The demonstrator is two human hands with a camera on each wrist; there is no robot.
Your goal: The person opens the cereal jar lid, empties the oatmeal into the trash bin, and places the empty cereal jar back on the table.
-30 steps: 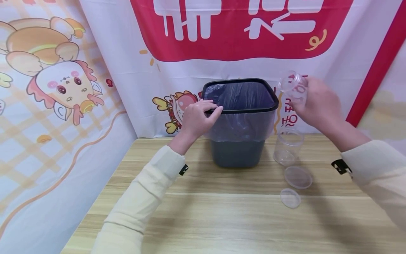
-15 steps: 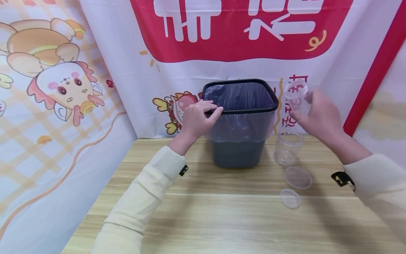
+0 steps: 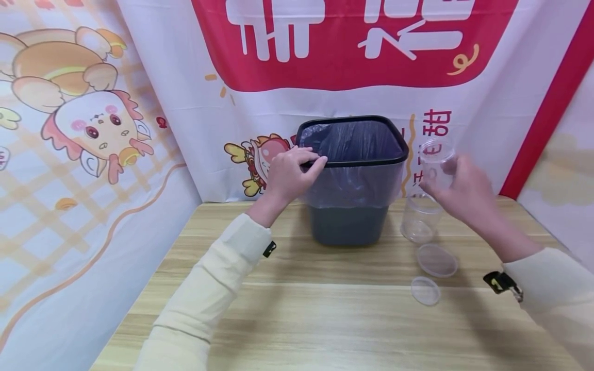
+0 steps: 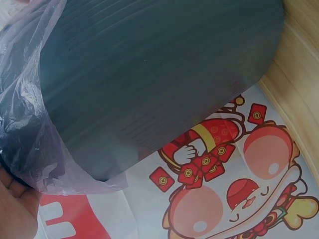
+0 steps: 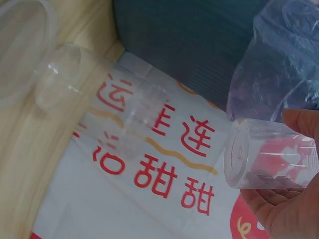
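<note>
My left hand (image 3: 293,170) grips the black rim (image 3: 366,163) of a dark grey trash bin (image 3: 348,226), thumb and fingers at its front left corner. A thin plastic bag (image 3: 357,185) lines the bin and folds over the rim. In my right hand (image 3: 466,190) is a small clear plastic jar (image 5: 269,154), held upright between thumb and fingers, its open end up. Below it on the table stands a larger clear plastic jar (image 3: 419,226), partly hidden behind the held jar. Two clear round lids, a larger lid (image 3: 437,260) and a smaller lid (image 3: 425,290), lie in front of it.
A wood-grain table (image 3: 325,324) carries the bin, the jar and the lids. Directly behind them hangs a white and red printed cloth (image 3: 362,62). Another printed cloth (image 3: 139,226) borders the table's left side.
My right hand has turned the small jar from tilted to upright and lowered it toward the larger jar. The left hand has stayed at the bin's rim.
</note>
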